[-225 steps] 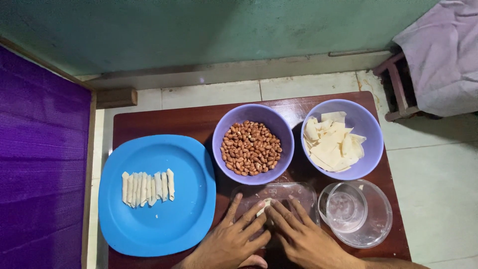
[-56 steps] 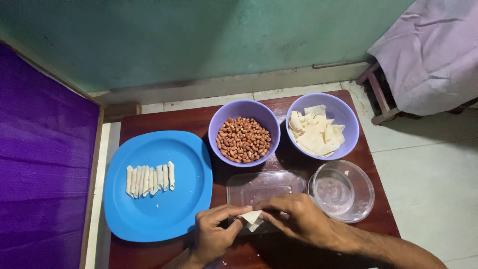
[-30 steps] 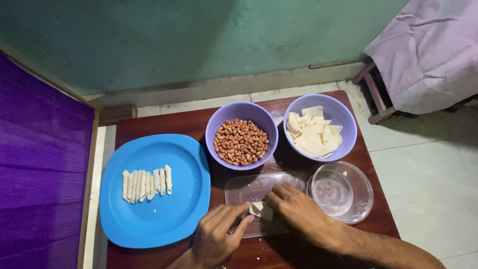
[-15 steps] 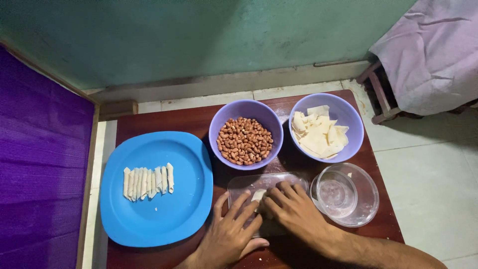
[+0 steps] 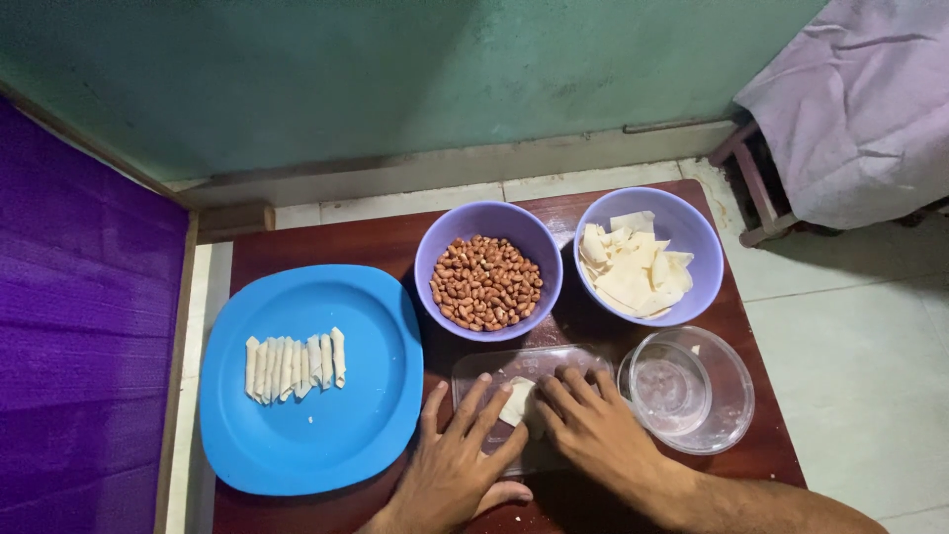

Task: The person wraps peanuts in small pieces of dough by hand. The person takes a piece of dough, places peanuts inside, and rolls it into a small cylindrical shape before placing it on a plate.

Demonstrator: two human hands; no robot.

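A round blue plastic plate lies at the far left of the dark red-brown wooden table, well to the left of the fingers, and carries a tight row of small pale rolled pastry sticks. The left hand lies palm down beside the plate's right rim, its fingers spread wide and flat, gripping nothing; the fingertips press onto a clear rectangular plastic sheet and against the left edge of a small pale square pastry wrapper. That wrapper lies on the sheet, between the fingertips of both hands. Beyond the left fingertips stands a purple plastic bowl of brown peanuts. The right hand also lies flat, fingers slightly parted, fingertips touching the wrapper's right edge, nothing clasped. Beyond its fingers sits a second purple bowl holding pale cut wrapper sheets. Just right of the right hand's knuckles stands a clear glass bowl.
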